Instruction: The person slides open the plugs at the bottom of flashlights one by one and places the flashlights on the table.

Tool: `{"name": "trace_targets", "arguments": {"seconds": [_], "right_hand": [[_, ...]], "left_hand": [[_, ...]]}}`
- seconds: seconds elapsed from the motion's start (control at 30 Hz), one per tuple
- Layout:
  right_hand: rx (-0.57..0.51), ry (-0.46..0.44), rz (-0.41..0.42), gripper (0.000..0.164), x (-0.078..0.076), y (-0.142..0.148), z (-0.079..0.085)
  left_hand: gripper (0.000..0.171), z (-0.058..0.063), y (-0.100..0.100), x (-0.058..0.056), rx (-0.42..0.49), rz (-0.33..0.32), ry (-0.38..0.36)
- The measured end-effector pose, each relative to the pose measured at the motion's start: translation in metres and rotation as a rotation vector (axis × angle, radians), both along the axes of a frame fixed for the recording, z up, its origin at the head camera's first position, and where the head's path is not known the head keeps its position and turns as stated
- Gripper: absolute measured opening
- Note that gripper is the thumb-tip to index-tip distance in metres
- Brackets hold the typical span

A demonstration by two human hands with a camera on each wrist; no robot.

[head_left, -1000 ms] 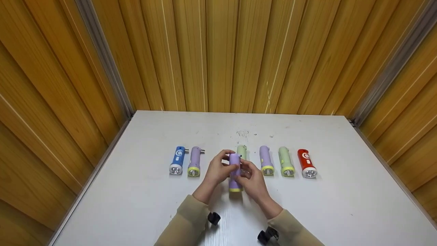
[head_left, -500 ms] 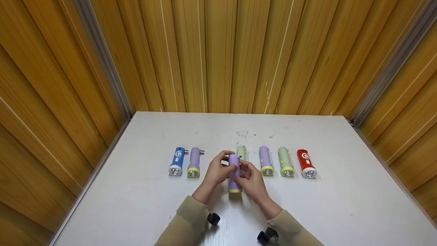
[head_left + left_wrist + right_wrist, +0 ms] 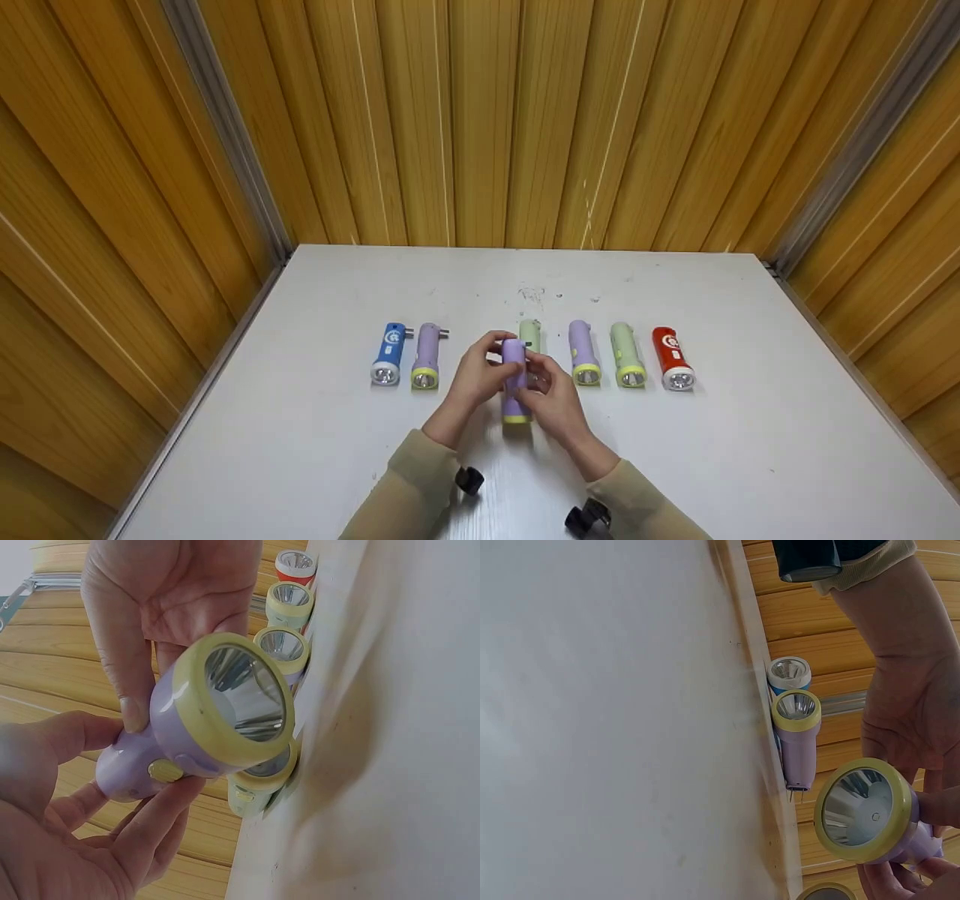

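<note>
Both hands hold one purple flashlight (image 3: pixel 514 401) with a yellow rim, raised over the table's middle. My left hand (image 3: pixel 478 371) pinches its upper body from the left with thumb and fingers. From the right, my right hand (image 3: pixel 559 401) grips it lower down, thumb on the barrel. The left wrist view shows its clear lens (image 3: pixel 247 694) and a yellow switch (image 3: pixel 165 770) on the side, between the fingers. At its top right a small dark tip (image 3: pixel 528 344) sticks out. Behind the hands lies a light green flashlight (image 3: pixel 530 331), partly hidden.
On the white table (image 3: pixel 300 450), a blue flashlight (image 3: pixel 391 349) and a purple one (image 3: pixel 428 349), both with metal prongs out, lie left. Right of the hands lie another purple flashlight (image 3: pixel 582 345), a green one (image 3: pixel 625 345) and a red one (image 3: pixel 667 349). Wood-look panels (image 3: pixel 480 120) stand behind.
</note>
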State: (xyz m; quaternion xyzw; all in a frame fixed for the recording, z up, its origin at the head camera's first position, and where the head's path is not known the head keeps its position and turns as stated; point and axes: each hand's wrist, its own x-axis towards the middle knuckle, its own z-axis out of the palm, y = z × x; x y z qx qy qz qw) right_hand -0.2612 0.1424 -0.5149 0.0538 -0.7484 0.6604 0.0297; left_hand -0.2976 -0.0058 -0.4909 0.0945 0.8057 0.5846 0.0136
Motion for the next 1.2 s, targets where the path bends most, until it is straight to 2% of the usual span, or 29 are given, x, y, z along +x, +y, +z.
{"name": "trace_targets", "arguments": {"seconds": [0.67,1.2], "right_hand": [[-0.004,0.026,0.031,0.06,0.0025,0.0003,0.0013],[-0.01,0.025,0.022,0.058,0.0027,-0.0004,0.0015]], "left_hand": [[0.047,-0.0001,-0.0009,-0.0009,0.02,-0.02,-0.009],[0.046,-0.0011,-0.0002,-0.0017,0.021,-0.022,-0.029]]}}
